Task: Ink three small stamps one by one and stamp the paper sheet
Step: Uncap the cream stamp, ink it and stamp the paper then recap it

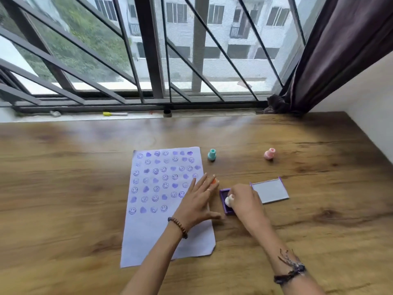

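A white paper sheet (153, 220) lies on the wooden table, covered in several rows of purple smiley and heart prints. My left hand (196, 201) rests flat on the sheet's right edge, fingers spread; something orange (214, 181) shows just past its fingertips. My right hand (244, 202) grips a small white stamp (228, 201) and presses it down on the purple ink pad (225, 193). The pad's lid (270, 190) lies open to the right. A teal stamp (211, 155) stands beyond the sheet's top right corner. A pink stamp (269, 154) lies farther right.
The wooden table (63, 188) ends at a barred window at the back. A yellow-capped marker (114, 113) and a small dark cap (167, 113) lie on the sill. A dark curtain (331, 60) hangs at the back right, beside a white wall.
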Demonstrator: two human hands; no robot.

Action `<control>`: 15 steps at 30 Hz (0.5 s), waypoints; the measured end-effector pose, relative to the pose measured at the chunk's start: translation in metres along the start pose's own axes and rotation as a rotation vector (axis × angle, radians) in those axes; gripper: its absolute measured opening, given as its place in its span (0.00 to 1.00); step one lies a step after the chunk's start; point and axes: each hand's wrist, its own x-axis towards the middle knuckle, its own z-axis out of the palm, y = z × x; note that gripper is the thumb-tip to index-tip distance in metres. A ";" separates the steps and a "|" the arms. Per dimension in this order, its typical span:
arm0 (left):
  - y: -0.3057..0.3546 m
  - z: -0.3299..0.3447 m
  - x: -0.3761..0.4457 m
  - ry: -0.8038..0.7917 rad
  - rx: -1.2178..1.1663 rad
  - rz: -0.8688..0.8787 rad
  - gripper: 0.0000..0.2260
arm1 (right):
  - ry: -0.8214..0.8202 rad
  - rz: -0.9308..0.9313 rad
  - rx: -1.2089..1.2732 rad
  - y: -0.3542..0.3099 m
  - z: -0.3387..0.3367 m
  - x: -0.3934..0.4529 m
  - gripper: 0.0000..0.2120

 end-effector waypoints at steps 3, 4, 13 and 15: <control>-0.022 -0.017 -0.028 0.038 0.006 -0.010 0.45 | 0.113 0.050 0.179 -0.011 0.008 -0.014 0.06; -0.033 -0.023 -0.041 0.066 0.021 -0.024 0.45 | 0.167 0.029 0.265 -0.019 0.014 -0.023 0.06; -0.114 -0.055 -0.118 0.054 0.086 -0.172 0.50 | 0.204 -0.077 0.369 -0.106 0.088 -0.066 0.06; -0.119 -0.053 -0.120 0.022 0.110 -0.174 0.50 | 0.226 -0.076 0.279 -0.112 0.092 -0.066 0.07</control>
